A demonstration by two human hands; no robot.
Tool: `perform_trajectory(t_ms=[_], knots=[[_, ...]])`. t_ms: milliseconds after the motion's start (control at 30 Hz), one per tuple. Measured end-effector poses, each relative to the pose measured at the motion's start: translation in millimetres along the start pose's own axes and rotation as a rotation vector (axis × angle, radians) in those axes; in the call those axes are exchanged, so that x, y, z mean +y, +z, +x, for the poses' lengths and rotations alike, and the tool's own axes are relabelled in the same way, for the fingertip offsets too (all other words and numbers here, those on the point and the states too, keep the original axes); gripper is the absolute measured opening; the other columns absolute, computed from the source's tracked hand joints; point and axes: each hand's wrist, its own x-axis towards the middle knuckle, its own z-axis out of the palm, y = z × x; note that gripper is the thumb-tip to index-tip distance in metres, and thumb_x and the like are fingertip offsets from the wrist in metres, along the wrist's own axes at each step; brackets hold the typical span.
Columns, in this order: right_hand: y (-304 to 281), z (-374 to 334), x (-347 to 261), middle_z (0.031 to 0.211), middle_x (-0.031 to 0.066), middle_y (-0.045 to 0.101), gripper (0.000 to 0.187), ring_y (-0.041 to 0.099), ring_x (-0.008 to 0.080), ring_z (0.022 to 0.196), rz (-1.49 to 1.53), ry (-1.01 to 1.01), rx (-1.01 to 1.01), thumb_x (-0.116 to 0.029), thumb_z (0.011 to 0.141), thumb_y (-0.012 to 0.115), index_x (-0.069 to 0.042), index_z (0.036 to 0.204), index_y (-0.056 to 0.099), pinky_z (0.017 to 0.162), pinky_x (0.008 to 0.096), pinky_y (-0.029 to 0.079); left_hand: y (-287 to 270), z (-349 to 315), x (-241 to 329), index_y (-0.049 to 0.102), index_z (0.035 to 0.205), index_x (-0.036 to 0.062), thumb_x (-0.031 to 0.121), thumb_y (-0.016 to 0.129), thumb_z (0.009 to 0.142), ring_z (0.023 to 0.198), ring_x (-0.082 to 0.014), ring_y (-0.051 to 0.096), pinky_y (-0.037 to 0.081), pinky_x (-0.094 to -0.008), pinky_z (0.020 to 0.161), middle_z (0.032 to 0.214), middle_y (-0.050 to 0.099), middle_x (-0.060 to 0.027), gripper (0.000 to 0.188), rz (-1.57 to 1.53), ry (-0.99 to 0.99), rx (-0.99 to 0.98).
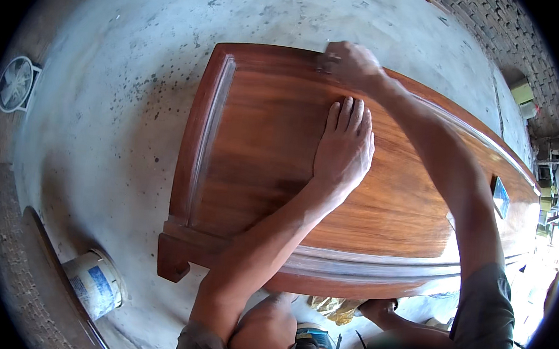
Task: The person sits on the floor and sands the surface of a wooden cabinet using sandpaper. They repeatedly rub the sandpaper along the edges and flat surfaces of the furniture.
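A large reddish-brown polished wooden panel (pixel 260 173) lies before me, with a raised frame and pale, whitish grooves along its borders. My left hand (pixel 345 146) rests flat on its middle, palm down and fingers stretched out. At the far edge, my right hand (pixel 350 62) is curled against the frame, its fingers bent and slightly blurred. Whatever it may hold is hidden under the fingers. A small dark-blue flat piece (pixel 500 197) lies on the panel beyond my right forearm.
A white round fan (pixel 17 85) stands at far left. Lower left are a white bucket (pixel 97 285) and a dark wooden board (pixel 61 283). Crumpled yellowish plastic (pixel 335 308) and a blue-labelled tub (pixel 314 335) sit near my legs. Boxes (pixel 522 93) stand by the brick edge at right.
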Motion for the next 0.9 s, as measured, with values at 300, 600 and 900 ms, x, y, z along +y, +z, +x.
perform_trajectory(t_ms=[300,600,900], knots=[[4.9,-24.8,46.0,0.106,0.0107,0.076,0.027,0.074,0.0260,0.093,-0.104,-0.164,0.024,-0.018,0.099,0.056,-0.025,0.119,0.073,0.087,0.0368,0.061,-106.6,3.9,-129.8,0.067,0.121,0.0018,0.021,0.064,0.095,0.129,-0.0335,0.055,0.041,-0.0489,0.108,0.135,0.062,-0.0186,0.032,0.397,-0.069,0.091],[11.9,-24.2,49.6,0.103,0.0066,0.076,0.019,0.074,0.0264,0.093,0.064,-0.131,0.039,-0.025,0.099,0.058,-0.021,0.109,0.074,0.086,0.0414,0.060,-127.1,-39.8,-224.6,0.068,0.118,-0.0092,0.069,0.047,0.098,0.108,-0.0462,0.067,0.051,-0.0483,0.094,0.106,0.071,-0.0318,0.083,-0.073,-0.878,-0.169],[-34.7,-50.7,13.5,0.104,0.0088,0.076,0.017,0.072,0.0271,0.094,0.070,0.034,-0.058,-0.024,0.094,0.067,-0.013,0.103,0.076,0.087,0.0401,0.057,-132.4,-60.1,-202.7,0.069,0.123,0.0007,0.072,0.050,0.095,0.106,-0.0418,0.069,0.052,-0.0466,0.092,0.111,0.073,-0.0244,0.079,-0.081,-0.926,-0.137]])
